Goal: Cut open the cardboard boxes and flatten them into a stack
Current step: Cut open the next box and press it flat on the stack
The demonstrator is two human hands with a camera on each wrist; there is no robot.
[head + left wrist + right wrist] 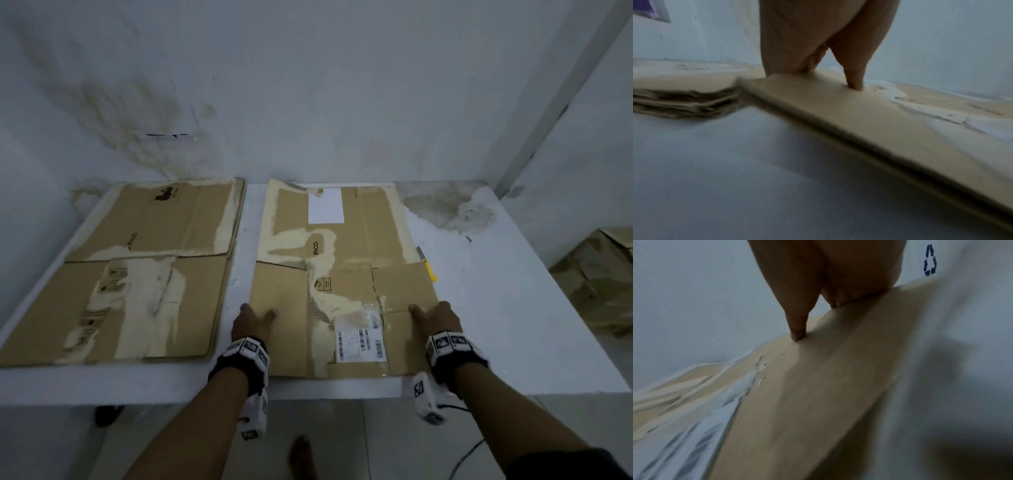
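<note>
A flattened cardboard box with a shipping label lies on the middle of the white table. My left hand grips its left edge and my right hand grips its right edge. In both wrist views a thumb presses on top, the left thumb and the right thumb, while the other fingers curl under the edge. The left wrist view shows the box edge raised a little off the table. A stack of flattened cardboard lies to the left.
A yellow-handled cutter lies on the table, partly under the box's right edge. More cardboard boxes stand on the floor at the right. A wall runs close behind the table. A bare foot shows below the near table edge.
</note>
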